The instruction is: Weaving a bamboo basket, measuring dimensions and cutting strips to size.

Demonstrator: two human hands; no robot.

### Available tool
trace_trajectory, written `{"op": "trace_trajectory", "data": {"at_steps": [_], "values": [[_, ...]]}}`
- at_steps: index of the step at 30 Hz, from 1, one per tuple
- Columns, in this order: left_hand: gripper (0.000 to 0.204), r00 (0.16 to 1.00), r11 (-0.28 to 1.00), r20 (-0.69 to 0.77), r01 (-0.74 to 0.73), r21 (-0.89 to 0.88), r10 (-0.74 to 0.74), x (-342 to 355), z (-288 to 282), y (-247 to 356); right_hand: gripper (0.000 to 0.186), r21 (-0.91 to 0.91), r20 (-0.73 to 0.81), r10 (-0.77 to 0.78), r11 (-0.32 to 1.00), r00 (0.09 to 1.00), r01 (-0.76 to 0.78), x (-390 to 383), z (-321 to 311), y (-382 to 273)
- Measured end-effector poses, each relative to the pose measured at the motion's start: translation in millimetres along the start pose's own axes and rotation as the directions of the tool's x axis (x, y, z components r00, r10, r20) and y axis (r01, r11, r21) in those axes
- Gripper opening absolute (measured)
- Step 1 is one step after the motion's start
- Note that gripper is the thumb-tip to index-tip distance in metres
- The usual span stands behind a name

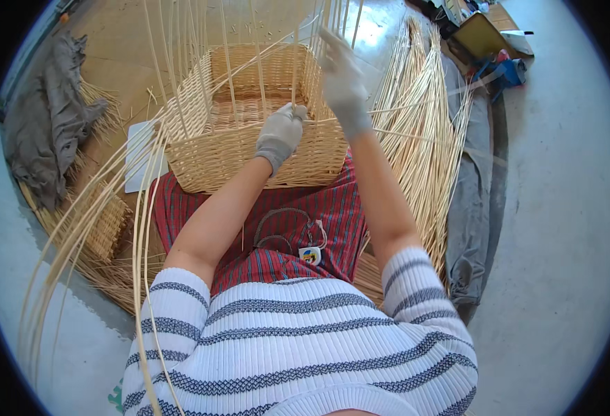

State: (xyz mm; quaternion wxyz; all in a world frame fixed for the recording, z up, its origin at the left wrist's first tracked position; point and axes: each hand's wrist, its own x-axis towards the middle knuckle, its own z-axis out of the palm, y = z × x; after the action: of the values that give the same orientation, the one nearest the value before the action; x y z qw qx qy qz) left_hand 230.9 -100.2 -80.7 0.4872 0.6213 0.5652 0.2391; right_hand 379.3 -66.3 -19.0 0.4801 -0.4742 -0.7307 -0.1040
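Note:
A pale wicker basket (256, 156), rectangular and partly woven, rests on my lap with its open side up. Long upright stakes (227, 62) rise from its edge. My left hand (281, 135), in a light grey knit glove, is closed at the near edge of the basket, its fingers around the base of one stake. Raised above the right side, my right hand (344, 80) wears a matching glove. Its fingers stretch upward beside the stakes, touching none that I can make out, and motion blurs them. Loose weaving strands (90, 197) trail off the basket's left corner.
To the right lies a big bundle of pale strands (416, 152) on grey cloth (468, 208). A dark grey cloth (52, 118) and a small woven piece (104, 225) are at left. A red striped cloth (277, 232) covers my lap. A blue object (506, 73) sits far right.

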Motion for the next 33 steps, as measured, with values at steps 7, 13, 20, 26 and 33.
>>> {"op": "trace_trajectory", "data": {"at_steps": [7, 13, 20, 26, 33], "values": [[0.028, 0.969, 0.980, 0.151, 0.201, -0.017, -0.196, -1, -27, 10, 0.034, 0.670, 0.020, 0.784, 0.450, 0.620, -0.590, -116, -62, -6], [0.035, 0.999, 0.964, -0.044, -0.027, -0.264, 0.016, -25, -19, -2, 0.050, 0.403, 0.276, 0.799, 0.409, 0.535, -0.819, -117, -44, -72], [0.020, 0.673, 0.781, -0.727, -0.378, -0.497, -0.136, -123, -137, -159, 0.069, -0.132, 0.254, 0.489, 0.872, 0.834, -0.471, -105, -14, -61], [0.021, 0.579, 0.842, -0.685, -0.532, 0.093, 0.442, -175, -192, -190, 0.036, 0.602, 0.637, -0.273, 0.760, 0.721, -0.244, -110, 59, -239], [0.014, 0.786, 0.827, -0.594, -0.442, -0.348, 0.170, -195, -200, -232, 0.057, 0.783, 0.150, -0.379, 0.609, 0.913, 0.125, -78, 96, -331]]}}
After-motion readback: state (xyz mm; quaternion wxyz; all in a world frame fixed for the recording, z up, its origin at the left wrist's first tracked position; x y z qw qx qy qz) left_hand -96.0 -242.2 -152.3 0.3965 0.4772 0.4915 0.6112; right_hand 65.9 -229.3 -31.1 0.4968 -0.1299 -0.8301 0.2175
